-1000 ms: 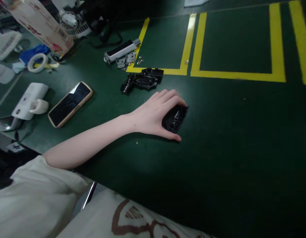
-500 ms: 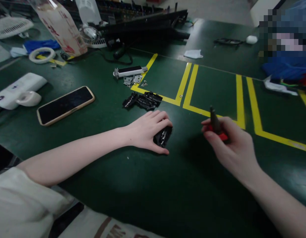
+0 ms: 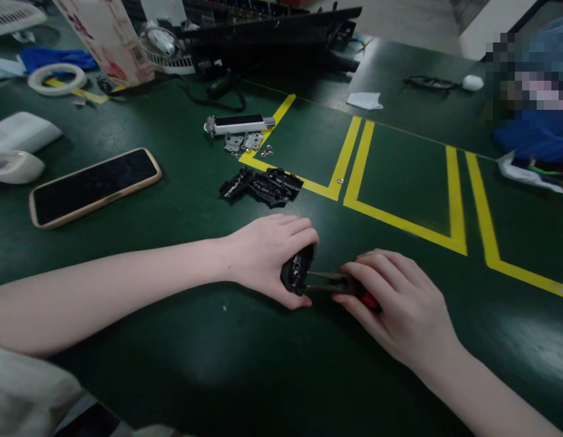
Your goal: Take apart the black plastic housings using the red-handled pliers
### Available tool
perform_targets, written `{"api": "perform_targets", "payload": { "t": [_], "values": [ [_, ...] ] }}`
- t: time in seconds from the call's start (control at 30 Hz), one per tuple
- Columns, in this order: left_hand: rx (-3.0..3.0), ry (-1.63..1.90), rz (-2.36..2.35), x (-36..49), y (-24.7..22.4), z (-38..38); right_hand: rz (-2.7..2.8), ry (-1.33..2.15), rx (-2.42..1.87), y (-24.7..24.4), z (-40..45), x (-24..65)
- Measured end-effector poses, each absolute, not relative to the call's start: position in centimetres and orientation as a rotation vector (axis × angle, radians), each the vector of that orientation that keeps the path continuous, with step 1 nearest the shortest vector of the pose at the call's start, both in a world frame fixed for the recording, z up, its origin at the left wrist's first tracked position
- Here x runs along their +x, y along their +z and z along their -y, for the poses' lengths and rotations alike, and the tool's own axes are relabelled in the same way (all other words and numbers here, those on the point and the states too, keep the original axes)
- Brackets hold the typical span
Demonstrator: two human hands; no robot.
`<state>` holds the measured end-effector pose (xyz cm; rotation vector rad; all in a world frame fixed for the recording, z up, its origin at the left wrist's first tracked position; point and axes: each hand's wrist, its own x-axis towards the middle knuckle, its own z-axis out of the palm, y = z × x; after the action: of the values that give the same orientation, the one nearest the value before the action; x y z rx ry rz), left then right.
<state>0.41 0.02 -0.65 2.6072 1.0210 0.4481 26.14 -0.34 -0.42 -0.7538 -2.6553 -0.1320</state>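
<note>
My left hand point(image 3: 272, 255) is wrapped round a black plastic part point(image 3: 298, 270) with small metal pieces inside, held on the green table. My right hand point(image 3: 399, 297) grips long-nosed pliers point(image 3: 340, 283) with red handles. The two jaws of the pliers are apart and point left, their tips at the right edge of the black part; whether they touch it is hard to tell. Beyond my left hand lie more black plastic parts point(image 3: 267, 185). Behind those are metal brackets point(image 3: 245, 142), small rings point(image 3: 267, 151) and a white and black bar-shaped piece point(image 3: 239, 125).
A phone point(image 3: 96, 187) lies at the left, near a white device point(image 3: 21, 136) and a tape roll point(image 3: 58, 79). Behind stand a patterned container point(image 3: 110, 42) and a large black frame point(image 3: 281, 45). Yellow tape point(image 3: 404, 226) marks the green table point(image 3: 245, 364). A person's blue clothing point(image 3: 536, 133) shows at right.
My right hand has moved left and down, bringing the pliers to the black part, with their jaws now pointing left. My left hand still holds the part, slightly lower in view.
</note>
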Motion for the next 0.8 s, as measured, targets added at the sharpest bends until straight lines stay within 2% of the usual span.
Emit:
{"api": "perform_targets", "payload": {
  "t": [0.8],
  "values": [
    [2.683,0.406,-1.049,0.8,-0.6,0.0,2.735,-0.132,-0.701,-0.4,0.6,24.8]
  ]
}}
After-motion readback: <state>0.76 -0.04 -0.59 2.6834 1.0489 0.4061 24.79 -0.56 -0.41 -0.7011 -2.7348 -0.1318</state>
